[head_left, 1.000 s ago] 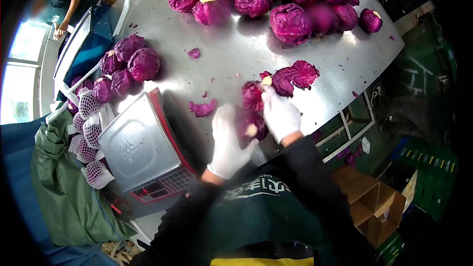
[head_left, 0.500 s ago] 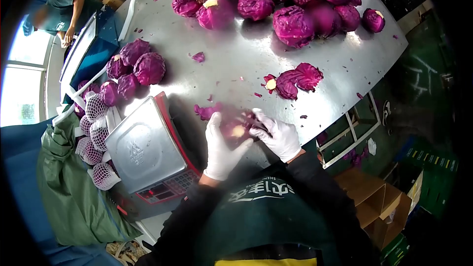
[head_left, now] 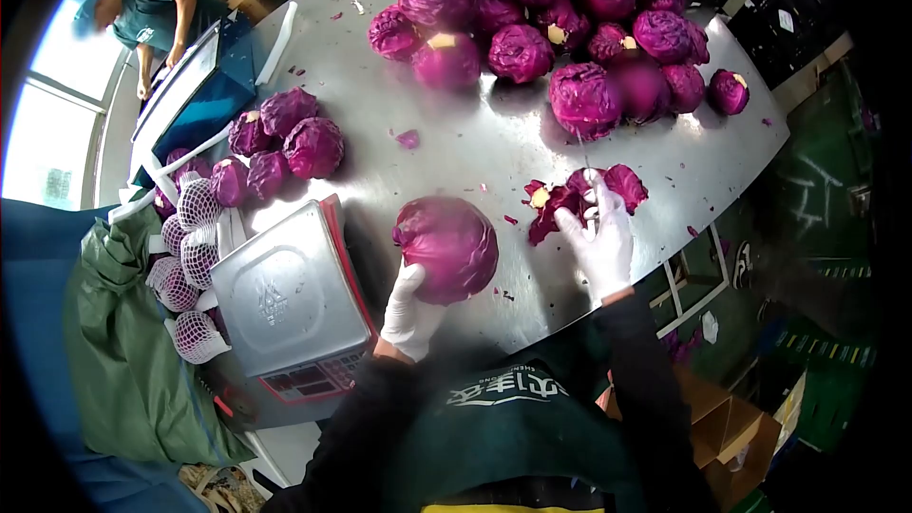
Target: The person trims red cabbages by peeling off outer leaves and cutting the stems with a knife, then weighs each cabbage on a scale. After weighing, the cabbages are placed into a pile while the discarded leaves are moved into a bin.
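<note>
My left hand (head_left: 410,315), in a white glove, grips a red cabbage (head_left: 446,249) low on its left side, above the metal table. The cabbage is round and glossy, its cut stem out of sight. My right hand (head_left: 600,239), also gloved, is over a pile of loose cabbage leaves (head_left: 622,188) to the right. A thin, pale blade, apparently a knife (head_left: 583,148), points away from its curled fingers; the handle is hidden. The thumb stands apart from the fingers. A cut stem piece (head_left: 541,198) lies with the leaves.
Many red cabbages (head_left: 521,52) are heaped at the back of the metal table (head_left: 399,171). Several more (head_left: 313,147) sit at left, near netted cabbages (head_left: 198,337). A weighing scale (head_left: 290,290) stands left of my hand. A co-worker (head_left: 157,9) is at far left.
My right hand has moved right, away from the cabbage, to the loose leaves. My left hand now holds the cabbage by itself, its smooth side showing instead of the pale stem. The view has shifted slightly.
</note>
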`<state>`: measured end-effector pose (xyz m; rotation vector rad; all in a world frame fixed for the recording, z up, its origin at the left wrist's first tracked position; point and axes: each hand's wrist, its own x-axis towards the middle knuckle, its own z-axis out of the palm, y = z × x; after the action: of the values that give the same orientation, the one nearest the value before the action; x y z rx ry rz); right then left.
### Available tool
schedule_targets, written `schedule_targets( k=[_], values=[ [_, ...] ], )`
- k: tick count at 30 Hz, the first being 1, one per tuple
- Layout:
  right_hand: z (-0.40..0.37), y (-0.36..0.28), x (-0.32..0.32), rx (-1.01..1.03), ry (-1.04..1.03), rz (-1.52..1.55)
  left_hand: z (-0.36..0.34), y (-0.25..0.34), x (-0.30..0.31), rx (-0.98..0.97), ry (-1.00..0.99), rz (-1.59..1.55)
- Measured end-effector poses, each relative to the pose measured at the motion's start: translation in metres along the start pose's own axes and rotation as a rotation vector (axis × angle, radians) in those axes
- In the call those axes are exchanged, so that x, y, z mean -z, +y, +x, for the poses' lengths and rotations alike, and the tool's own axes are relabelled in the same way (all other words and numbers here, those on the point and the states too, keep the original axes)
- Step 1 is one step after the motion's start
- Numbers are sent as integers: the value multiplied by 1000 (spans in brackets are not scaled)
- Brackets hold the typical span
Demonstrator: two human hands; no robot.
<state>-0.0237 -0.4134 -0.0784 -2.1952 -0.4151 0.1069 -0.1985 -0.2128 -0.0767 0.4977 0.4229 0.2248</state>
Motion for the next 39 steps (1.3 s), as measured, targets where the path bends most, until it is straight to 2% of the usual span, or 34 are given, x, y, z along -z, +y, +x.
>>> schedule_targets(
  k=[1, 2, 4, 6, 8, 10, 12, 13, 15, 17, 19, 22, 23, 25, 26, 28, 30, 33, 34, 36, 37, 38, 39],
  values=[
    [-9, -14, 0, 67, -17, 158, 3, 0, -4, -30, 21, 50],
    [-20, -33, -1, -23, -172, 359, 6, -1, -8, -53, 37, 104],
    [-40, -55, -15, -66, -289, 489, 12, -6, -13, -141, -4, 261],
    [-53, -59, -27, 29, -167, 310, 11, -11, -19, -193, -3, 315],
    [-53, -51, -27, -134, -275, 516, 10, -11, -20, -216, 6, 311],
    [-56, -49, -31, -204, -277, 627, 7, -11, -17, -229, 36, 330],
    [-57, -48, -29, -60, -158, 340, 5, -12, -13, -223, 75, 370],
    [-58, -46, -27, 10, -97, 196, 4, -11, -14, -196, 66, 257],
    [-24, -4, -25, -347, -100, 221, -1, -5, -14, -138, 51, 31],
    [-12, 43, -29, -305, -99, 171, -4, 10, -17, -75, 36, 86],
    [-13, -5, -11, -163, -77, 201, 0, 13, -7, -77, -10, 145],
    [-19, -52, -9, -50, -386, 688, 5, 16, -18, -131, -122, 443],
    [-21, -65, -11, -29, -479, 819, 7, 21, -24, -112, -238, 546],
    [-18, -66, 0, -259, -643, 1065, 12, 30, -29, -73, -376, 561],
    [-18, -66, 0, -264, -594, 1057, 15, 32, -25, -93, -391, 635],
    [-24, -67, -4, -284, -500, 1052, 14, 27, -31, -146, -277, 526],
    [-26, -62, -3, -463, -406, 1043, 13, 24, -31, -172, -211, 520],
    [-33, -56, -23, -222, -210, 855, 5, 15, -34, -111, -43, 531],
    [-34, -55, -26, -151, -152, 785, 11, 15, -31, -54, -17, 435],
    [-37, -62, -24, -91, -132, 670, 5, 6, -29, -55, -42, 355],
    [-40, -67, -23, -62, -126, 614, 5, 0, -26, -68, 22, 391],
    [-40, -71, -24, 84, -79, 574, 5, -6, -28, -72, 70, 340],
    [-36, -69, -26, 83, -63, 619, 2, -4, -28, 41, 106, 116]
  ],
)
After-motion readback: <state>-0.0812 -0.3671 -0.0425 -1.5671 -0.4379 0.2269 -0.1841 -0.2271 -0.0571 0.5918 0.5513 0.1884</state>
